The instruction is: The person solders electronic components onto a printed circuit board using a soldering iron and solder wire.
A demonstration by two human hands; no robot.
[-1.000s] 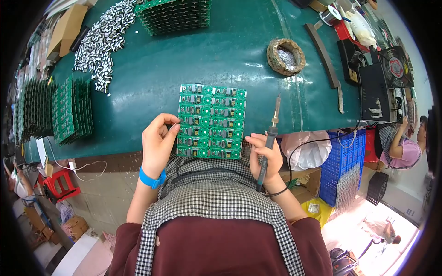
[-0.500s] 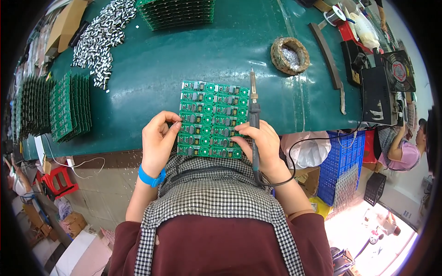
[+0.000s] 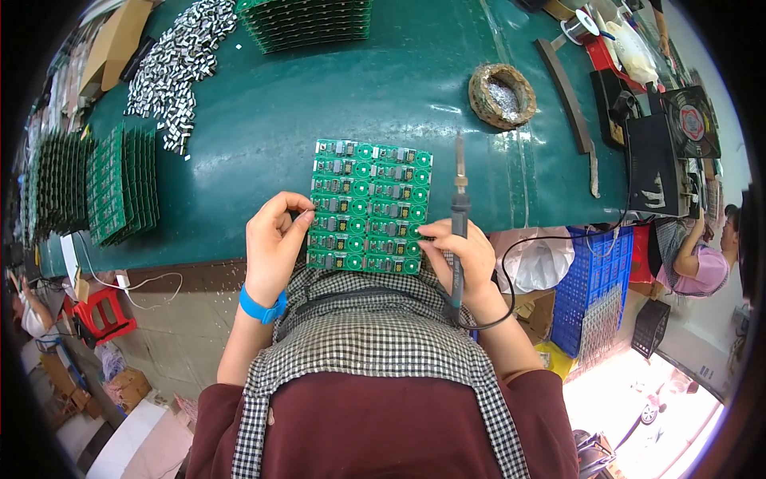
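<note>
A green circuit board panel (image 3: 369,209), filled with rows of small components, lies at the table's front edge and overhangs my lap. My left hand (image 3: 275,239) pinches its left edge between thumb and fingers. Over the panel's right edge, my right hand (image 3: 461,254) holds a soldering iron (image 3: 459,203) with its metal tip pointing away from me. The iron's dark handle lies across the right hand, and its black cable loops off to the right. The thumb and forefinger of that hand are close to the panel's edge; whether they touch it is hard to tell.
Beyond the panel, a round crusted pot (image 3: 503,97) holds silvery bits. Stacked circuit boards (image 3: 121,188) stand at the left, with more boards (image 3: 307,24) at the back. A heap of small metallic parts (image 3: 179,68) covers the far left. A black fan unit (image 3: 658,168) sits at right.
My right hand has shifted to the right with the soldering iron, away from the panel's components. The left hand and the circuit board panel have stayed in place.
</note>
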